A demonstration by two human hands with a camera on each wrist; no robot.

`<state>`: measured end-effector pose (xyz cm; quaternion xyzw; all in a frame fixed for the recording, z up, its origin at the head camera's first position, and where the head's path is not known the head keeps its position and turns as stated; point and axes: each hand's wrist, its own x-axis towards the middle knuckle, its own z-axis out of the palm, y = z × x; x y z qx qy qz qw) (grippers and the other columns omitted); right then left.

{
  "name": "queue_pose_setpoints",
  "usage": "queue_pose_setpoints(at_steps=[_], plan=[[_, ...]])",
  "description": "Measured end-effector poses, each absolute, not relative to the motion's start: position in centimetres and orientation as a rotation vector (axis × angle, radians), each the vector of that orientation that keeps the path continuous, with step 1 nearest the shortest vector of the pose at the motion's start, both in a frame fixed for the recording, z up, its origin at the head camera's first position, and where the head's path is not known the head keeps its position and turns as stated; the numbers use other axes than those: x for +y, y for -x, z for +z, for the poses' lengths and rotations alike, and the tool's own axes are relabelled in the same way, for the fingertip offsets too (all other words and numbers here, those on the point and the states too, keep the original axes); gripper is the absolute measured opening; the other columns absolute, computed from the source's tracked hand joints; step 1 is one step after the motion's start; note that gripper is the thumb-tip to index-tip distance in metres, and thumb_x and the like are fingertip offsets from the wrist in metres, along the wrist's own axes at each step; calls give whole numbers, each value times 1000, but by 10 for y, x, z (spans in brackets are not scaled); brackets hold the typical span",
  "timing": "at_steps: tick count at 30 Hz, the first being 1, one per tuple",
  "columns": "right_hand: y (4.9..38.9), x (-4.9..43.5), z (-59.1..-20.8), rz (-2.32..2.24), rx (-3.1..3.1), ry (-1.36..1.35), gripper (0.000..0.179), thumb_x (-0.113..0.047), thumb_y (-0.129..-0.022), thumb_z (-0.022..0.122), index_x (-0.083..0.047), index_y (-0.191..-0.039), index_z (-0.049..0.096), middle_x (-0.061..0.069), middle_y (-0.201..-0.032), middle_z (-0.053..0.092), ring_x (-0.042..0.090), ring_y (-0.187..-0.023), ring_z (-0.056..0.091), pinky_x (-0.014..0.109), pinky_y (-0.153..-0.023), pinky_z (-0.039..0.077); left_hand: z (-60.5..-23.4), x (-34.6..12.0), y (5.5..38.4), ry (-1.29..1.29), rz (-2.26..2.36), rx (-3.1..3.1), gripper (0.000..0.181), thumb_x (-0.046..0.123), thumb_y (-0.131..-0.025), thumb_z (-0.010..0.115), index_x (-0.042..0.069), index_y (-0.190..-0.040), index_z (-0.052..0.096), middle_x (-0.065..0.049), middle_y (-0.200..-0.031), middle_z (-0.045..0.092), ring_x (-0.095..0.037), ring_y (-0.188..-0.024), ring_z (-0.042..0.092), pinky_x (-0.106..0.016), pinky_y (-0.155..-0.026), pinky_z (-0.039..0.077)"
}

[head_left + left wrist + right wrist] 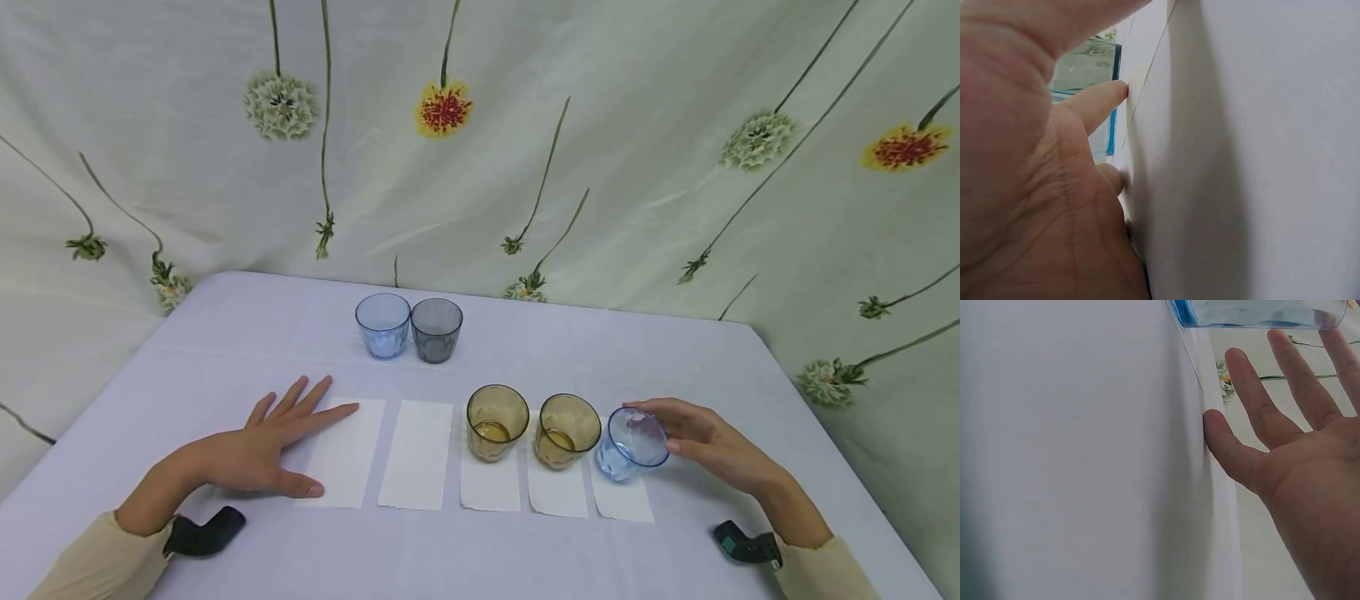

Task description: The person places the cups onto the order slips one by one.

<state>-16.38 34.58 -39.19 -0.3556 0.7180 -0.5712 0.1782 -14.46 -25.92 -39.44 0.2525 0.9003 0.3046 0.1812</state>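
A clear blue glass point(633, 446) stands upright at the upper end of the rightmost white paper strip point(627, 502). My right hand point(708, 442) curves about its right and far sides, the index finger behind the rim and the thumb at its right edge. In the right wrist view, the glass point(1266, 314) appears at the top, with spread fingers below it. My left hand point(262, 450) rests with fingers spread on the table, its index fingertip and thumb over the leftmost paper strip point(348, 458). Nothing is held in it.
Two amber glasses point(497, 423) point(567, 431) stand on the strips left of the blue one. Another bare strip point(416, 458) lies beside the leftmost. Farther back, a second blue glass point(383, 327) and a grey glass point(437, 331) stand side by side. Flowered cloth point(600, 125) hangs behind.
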Motion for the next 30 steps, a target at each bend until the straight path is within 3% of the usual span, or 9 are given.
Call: queue_pose_setpoints(at_steps=[13, 22, 30], plan=[[162, 345, -389, -1599, 2021, 911, 51, 12, -96, 49, 6, -146, 41, 4, -153, 49, 15, -141, 45, 19, -111, 38, -395, -259, 145, -714, 870, 2535, 91, 51, -80, 78, 34, -156, 32, -24, -167, -7, -52, -148, -21, -72, -108, -22], [161, 344, -388, -1637, 1940, 871, 51, 12, -96, 49, 7, -146, 40, 0, -153, 47, 12, -138, 48, 28, -105, 48, -395, -258, 147, -750, 863, 2540, 88, 46, -82, 78, 37, -156, 31, -26, -166, -6, -53, -148, -21, -74, -107, -20], [162, 344, -387, -1649, 1905, 859, 53, 14, -96, 48, 8, -147, 37, 0, -154, 46, 13, -138, 48, 30, -106, 48, -395, -259, 146, -731, 871, 2535, 88, 46, -82, 78, 36, -156, 31, -25, -166, -7, -53, -148, -21, -74, -107, -21]])
